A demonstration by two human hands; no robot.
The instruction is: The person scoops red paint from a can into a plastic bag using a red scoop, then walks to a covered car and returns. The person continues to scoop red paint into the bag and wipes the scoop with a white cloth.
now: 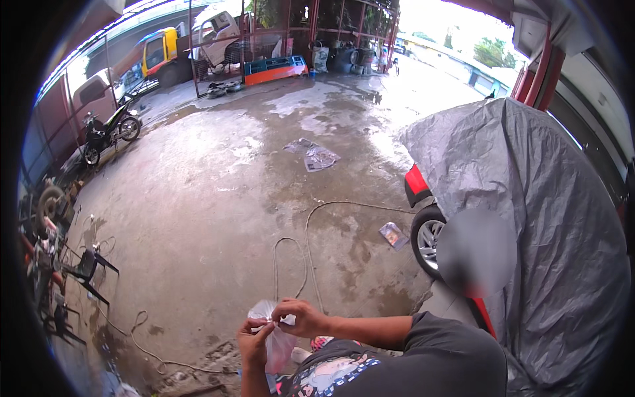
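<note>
A thin clear plastic bag (280, 352) with something pinkish in its lower part hangs in front of my body. My left hand (254, 335) pinches the gathered neck of the bag. From the right, my right hand (299, 319) pinches the same neck, its fingertips almost touching those of the left. Some loose plastic puffs up above and behind the fingers. What exactly lies inside the bag cannot be made out.
A car under a grey cover (562, 218) stands at right, one wheel (428, 239) showing. A hose (308, 231) snakes over the concrete floor, near plastic sheets (314, 155) and a printed packet (394, 235). Motorcycle (109, 132) and dark chair (89, 268) are at left; trucks (155, 56) beyond.
</note>
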